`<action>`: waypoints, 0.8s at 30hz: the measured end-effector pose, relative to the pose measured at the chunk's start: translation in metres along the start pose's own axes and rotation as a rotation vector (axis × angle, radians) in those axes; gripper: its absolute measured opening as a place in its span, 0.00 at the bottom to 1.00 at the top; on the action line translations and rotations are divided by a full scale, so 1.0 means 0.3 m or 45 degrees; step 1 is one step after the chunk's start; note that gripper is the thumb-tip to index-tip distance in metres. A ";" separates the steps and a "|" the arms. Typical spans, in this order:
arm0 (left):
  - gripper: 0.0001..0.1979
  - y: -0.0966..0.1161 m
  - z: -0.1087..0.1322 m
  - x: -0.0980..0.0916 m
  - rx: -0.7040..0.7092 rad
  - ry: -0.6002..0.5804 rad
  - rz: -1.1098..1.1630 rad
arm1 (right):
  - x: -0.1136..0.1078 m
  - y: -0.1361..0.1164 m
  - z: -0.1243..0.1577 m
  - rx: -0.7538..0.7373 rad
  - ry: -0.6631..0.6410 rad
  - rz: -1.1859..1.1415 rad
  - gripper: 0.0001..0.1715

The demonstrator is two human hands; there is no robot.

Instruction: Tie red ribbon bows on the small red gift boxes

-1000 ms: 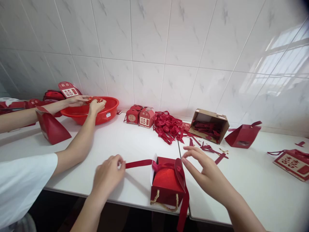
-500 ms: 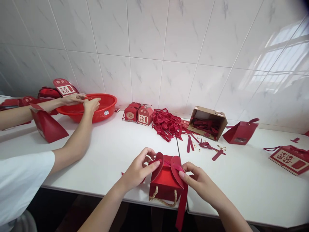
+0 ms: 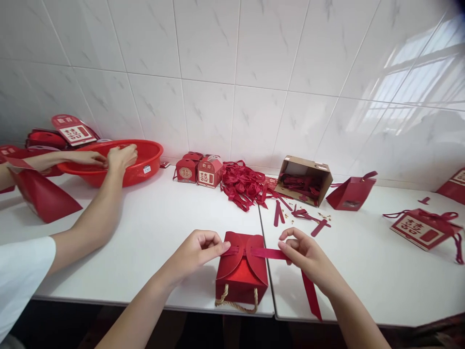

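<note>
**Held from both sides**

Near the edge of the white flat table (image 3: 163, 225) stands the red cardboard box with curved flaps (image 3: 241, 281), probably for easy reach. The left hand (image 3: 198, 252), fingers curled, pinches the dark red satin ribbon (image 3: 268, 253) at the left flap, seemingly for steadiness; the right hand (image 3: 303, 252), fingers bent, holds it straight sideways.

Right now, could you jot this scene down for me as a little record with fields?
Left hand: at the left curved flap of the red cardboard box with a beige rope handle
Right hand: holds the flat red ribbon, one end trailing below
Box top: flaps folded over, ribbon running across
Behind: tangled heap of red ribbons; open brown cardboard carton
Co-worker's hands: at the round red plastic basin
</note>
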State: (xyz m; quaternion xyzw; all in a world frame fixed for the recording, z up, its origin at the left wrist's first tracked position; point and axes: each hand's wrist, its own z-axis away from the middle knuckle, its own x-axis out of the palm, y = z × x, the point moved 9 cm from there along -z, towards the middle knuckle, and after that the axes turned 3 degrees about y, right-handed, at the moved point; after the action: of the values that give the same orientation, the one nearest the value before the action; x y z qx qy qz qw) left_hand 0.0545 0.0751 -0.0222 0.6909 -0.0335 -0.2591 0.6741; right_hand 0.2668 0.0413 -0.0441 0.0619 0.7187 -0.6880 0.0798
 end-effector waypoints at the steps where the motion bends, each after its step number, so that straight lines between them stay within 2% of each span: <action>1: 0.18 -0.009 -0.006 -0.002 0.005 -0.001 -0.036 | -0.022 -0.001 -0.003 -0.044 0.070 0.123 0.18; 3: 0.19 -0.035 -0.017 -0.012 0.025 0.020 -0.128 | -0.053 0.008 -0.006 -0.113 0.183 0.328 0.17; 5: 0.18 -0.067 -0.022 -0.041 0.058 0.102 -0.250 | -0.075 0.019 -0.002 -0.172 0.287 0.476 0.17; 6: 0.16 -0.080 -0.017 -0.068 0.086 0.199 -0.316 | -0.090 0.019 0.007 -0.211 0.366 0.527 0.16; 9: 0.13 -0.086 0.057 -0.183 0.184 0.662 -0.491 | -0.149 0.024 0.060 -0.242 0.666 0.567 0.16; 10: 0.13 -0.084 0.093 -0.205 0.192 0.759 -0.527 | -0.158 0.034 0.080 -0.210 0.715 0.532 0.18; 11: 0.12 -0.085 0.124 -0.208 0.181 0.772 -0.552 | -0.154 0.050 0.095 -0.162 0.702 0.476 0.20; 12: 0.11 -0.088 0.147 -0.193 0.158 0.697 -0.566 | -0.137 0.068 0.105 -0.103 0.633 0.412 0.23; 14: 0.11 -0.095 0.179 -0.118 0.121 0.397 -0.575 | -0.070 0.096 0.120 -0.003 0.399 0.309 0.26; 16: 0.13 -0.102 0.208 -0.045 0.113 0.159 -0.593 | 0.004 0.111 0.137 0.072 0.165 0.262 0.26; 17: 0.15 -0.112 0.216 -0.020 0.102 0.094 -0.606 | 0.031 0.116 0.146 0.106 0.085 0.246 0.25; 19: 0.20 -0.150 0.213 0.000 0.032 0.057 -0.617 | 0.054 0.129 0.160 0.189 0.043 0.195 0.24; 21: 0.23 -0.198 0.195 -0.008 -0.072 0.099 -0.556 | 0.055 0.159 0.171 0.314 0.108 0.075 0.26; 24: 0.28 -0.234 0.169 -0.018 -0.138 0.174 -0.242 | 0.079 0.210 0.189 0.459 0.225 -0.314 0.31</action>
State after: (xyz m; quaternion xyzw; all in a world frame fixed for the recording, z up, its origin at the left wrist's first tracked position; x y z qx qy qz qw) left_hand 0.0081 0.0371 -0.0848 0.6696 0.0922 -0.2755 0.6835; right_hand 0.2578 -0.0129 -0.1128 0.0469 0.5906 -0.8016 -0.0802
